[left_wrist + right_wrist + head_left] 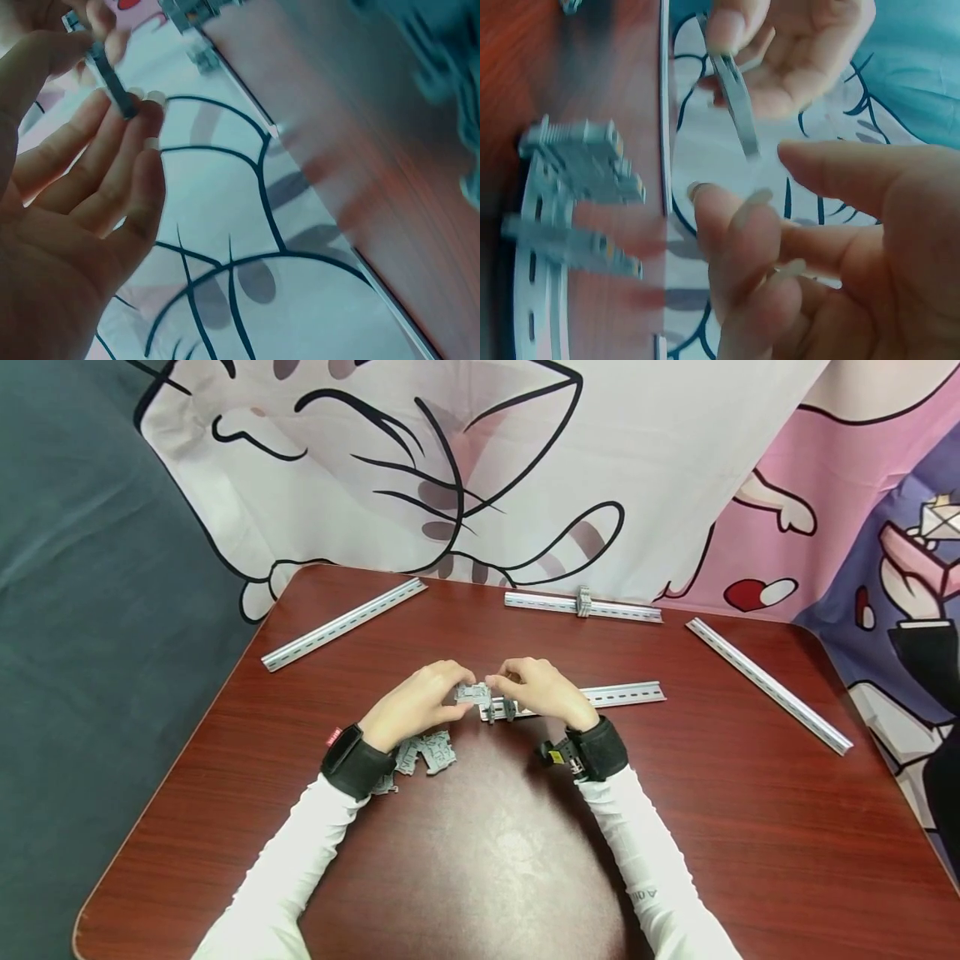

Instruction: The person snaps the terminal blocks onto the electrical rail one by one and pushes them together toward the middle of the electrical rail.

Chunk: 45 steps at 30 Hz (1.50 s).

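Note:
My left hand pinches a thin grey terminal block between thumb and fingers; the right wrist view shows the block edge-on. My right hand is just right of it, thumb and bent fingers apart, with nothing between them in the right wrist view. Below the hands lies a slotted metal DIN rail, partly covered by the right hand. Two grey terminal blocks stand upright on the rail near its left end, a small gap between them. Loose terminal blocks lie beside the left wrist, some hidden under it.
Around the brown table lie a rail at back left, another rail at the back carrying grey blocks, and a slanted rail at right. A printed cat curtain hangs behind the table's far edge.

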{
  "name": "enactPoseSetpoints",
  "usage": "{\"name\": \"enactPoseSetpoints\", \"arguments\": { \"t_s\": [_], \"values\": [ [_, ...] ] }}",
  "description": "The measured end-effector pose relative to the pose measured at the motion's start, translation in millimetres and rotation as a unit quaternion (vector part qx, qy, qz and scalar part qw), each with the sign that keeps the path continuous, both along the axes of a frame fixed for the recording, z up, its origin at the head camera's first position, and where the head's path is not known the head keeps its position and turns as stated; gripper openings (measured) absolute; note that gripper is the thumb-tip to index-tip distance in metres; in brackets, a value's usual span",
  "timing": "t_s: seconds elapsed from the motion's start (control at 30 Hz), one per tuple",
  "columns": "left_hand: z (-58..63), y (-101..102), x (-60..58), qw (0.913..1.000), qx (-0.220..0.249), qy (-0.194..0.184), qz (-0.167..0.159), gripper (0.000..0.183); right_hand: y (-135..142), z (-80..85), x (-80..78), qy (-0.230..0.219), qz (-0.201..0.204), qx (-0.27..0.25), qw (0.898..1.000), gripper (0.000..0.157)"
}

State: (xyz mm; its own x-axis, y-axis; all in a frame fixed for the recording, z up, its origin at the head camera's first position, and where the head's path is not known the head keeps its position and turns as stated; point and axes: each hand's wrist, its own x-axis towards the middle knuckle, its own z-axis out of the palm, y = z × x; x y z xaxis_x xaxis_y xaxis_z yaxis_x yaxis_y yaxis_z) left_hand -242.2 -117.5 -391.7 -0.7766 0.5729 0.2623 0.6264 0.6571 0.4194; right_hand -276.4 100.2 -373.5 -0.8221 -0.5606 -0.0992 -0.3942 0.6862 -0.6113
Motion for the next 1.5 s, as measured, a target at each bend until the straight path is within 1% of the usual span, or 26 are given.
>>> {"name": "enactPoseSetpoints", "arguments": {
  "t_s": [0.13, 0.23, 0.37, 0.47, 0.63, 0.73, 0.83, 0.9, 0.97, 1.03, 1.13, 1.2, 1.23, 1.33, 1.43, 1.5],
  "values": [
    [-1.9, 7, 1.9, 0.9984, 0.018, 0.045, -0.031, 0.028, -2, -1.8, -0.6, -0.015, 0.019, -0.044, 0.999, 0.022],
    [-2.6, 10, 2.5, 0.997, 0.026, 0.061, -0.041, 0.031, -1, -0.5, -0.4, -0.026, 0.023, -0.06, 0.998, 0.017],
    [-3.8, 13, 3.3, 0.9963, 0.035, 0.065, -0.043, 0.038, 1, 2.6, 0.3, -0.031, 0.018, -0.056, 0.998, 0.014],
    [-4.6, 16, 3.8, 0.9956, 0.039, 0.073, -0.045, 0.042, 2, 4.5, 0.9, -0.025, 0.014, -0.049, 0.998, 0.014],
    [-6.1, 19, 3.6, 0.9936, 0.044, 0.09, -0.052, 0.041, 5, 6.1, 1.5, -0.015, -0.002, -0.042, 0.999, 0.012],
    [-7.4, 19, 2.4, 0.9931, 0.037, 0.101, -0.046, 0.039, 8, 6.6, 0.2, -0.011, -0.015, -0.042, 0.999, 0.011],
    [-7.9, 17, 1.7, 0.993, 0.027, 0.111, -0.029, 0.038, 15, 8.3, -2.2, -0.013, -0.035, -0.051, 0.998, 0.011],
    [-8.7, 15, 1.1, 0.9932, 0.014, 0.115, -0.014, 0.032, 22, 10.1, -4.3, -0.021, -0.055, -0.059, 0.996, 0.012],
    [-10.4, 15, 0.1, 0.994, -0.007, 0.109, -0.002, 0.022, 32, 12.1, -7.0, -0.032, -0.079, -0.067, 0.994, 0.013],
    [-12.9, 15, -1.2, 0.9948, -0.04, 0.093, 0.003, 0.013, 44, 14.1, -9.9, -0.043, -0.104, -0.076, 0.991, 0.014],
    [-17.1, 17, -2.3, 0.9941, -0.09, 0.061, -0.005, 0.01, 64, 16.4, -14.2, -0.05, -0.133, -0.082, 0.986, 0.017],
    [-18.9, 19, -2.3, 0.9933, -0.11, 0.035, -0.015, 0.011, 79, 17.6, -16.4, -0.05, -0.15, -0.08, 0.984, 0.018],
    [-19.7, 19, -2.2, 0.9929, -0.115, 0.025, -0.018, 0.011, 86, 18.0, -17.4, -0.046, -0.156, -0.074, 0.984, 0.018],
    [-20.7, 21, -1.8, 0.9924, -0.121, 0.006, -0.022, 0.008, 106, 18.7, -19.3, -0.028, -0.169, -0.035, 0.985, 0.018],
    [-21.2, 21, -2.2, 0.9917, -0.126, 0.0, -0.025, 0.007, 123, 18.7, -19.4, -0.017, -0.176, 0.008, 0.984, 0.018],
    [-21.4, 22, -2.4, 0.991, -0.13, -0.004, -0.029, 0.008, 131, 17.6, -19.1, -0.019, -0.183, 0.03, 0.982, 0.018]
  ]
}}
